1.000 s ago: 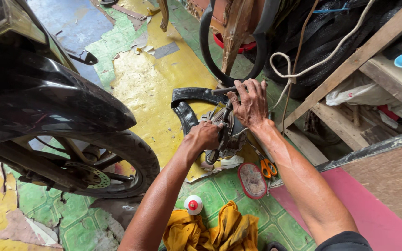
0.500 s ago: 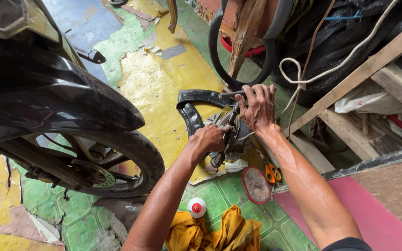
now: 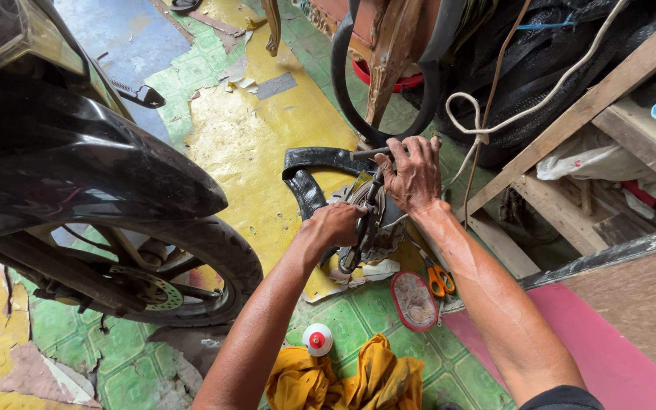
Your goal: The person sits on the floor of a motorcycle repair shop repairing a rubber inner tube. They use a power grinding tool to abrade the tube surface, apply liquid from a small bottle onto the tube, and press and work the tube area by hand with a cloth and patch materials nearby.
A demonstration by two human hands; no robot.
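Observation:
A small wheel with a black tyre (image 3: pixel 305 178) and a grey metal hub (image 3: pixel 380 228) lies on the floor in the middle of the head view. My left hand (image 3: pixel 334 228) is closed around a dark tool handle pressed against the hub's near side. My right hand (image 3: pixel 411 176) grips the far rim and holds a thin metal lever that points left over the tyre. Both forearms reach in from the bottom edge.
A motorcycle's black fender (image 3: pixel 100 171) and front wheel (image 3: pixel 191 273) fill the left. A yellow cloth (image 3: pixel 343 380), a white-and-red cap (image 3: pixel 317 339), an oval tin (image 3: pixel 414 301) and orange scissors (image 3: pixel 440 279) lie near. Tyres (image 3: pixel 389 76), rope (image 3: pixel 495 125) and wooden beams (image 3: pixel 571 114) crowd the right.
The view has shifted slightly, so wheel and hands sit a little lower and to the right. Both hands keep the same grips on the wheel.

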